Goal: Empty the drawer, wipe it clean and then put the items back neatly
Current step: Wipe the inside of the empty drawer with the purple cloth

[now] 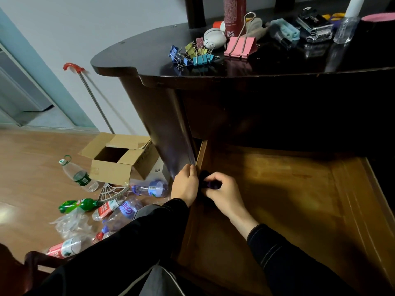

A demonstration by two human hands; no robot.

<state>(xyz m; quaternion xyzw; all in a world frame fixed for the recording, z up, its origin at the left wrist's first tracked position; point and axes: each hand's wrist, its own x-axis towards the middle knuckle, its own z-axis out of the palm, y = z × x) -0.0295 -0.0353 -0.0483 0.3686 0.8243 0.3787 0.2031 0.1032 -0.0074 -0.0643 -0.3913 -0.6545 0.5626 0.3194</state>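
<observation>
A lived-in home room: dark wooden dresser (166,116), wood floor (32,159) strewn with empty bottles (79,176), open cardboard box (119,159) beside it.

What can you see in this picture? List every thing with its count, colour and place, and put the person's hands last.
drawer: one, brown wood, pulled open below the desk top
cloth: one, dark purple, by the drawer's left wall
desk: one, dark and glossy, above the drawer
small binder clips: several, blue, cyan, yellow-green, pink, on the desk
large binder clip: one, pink, right of the small ones
can: one, red, behind the large clip
light blue case: one, desk, further right
cardboard box: one, brown, open, on the floor
plastic bottles: several, mostly clear, one green, on the floor
pole: one, metal with a red hook, against the wall
left hand: at the drawer's left wall, grip hidden
right hand: pinches the cloth
</observation>
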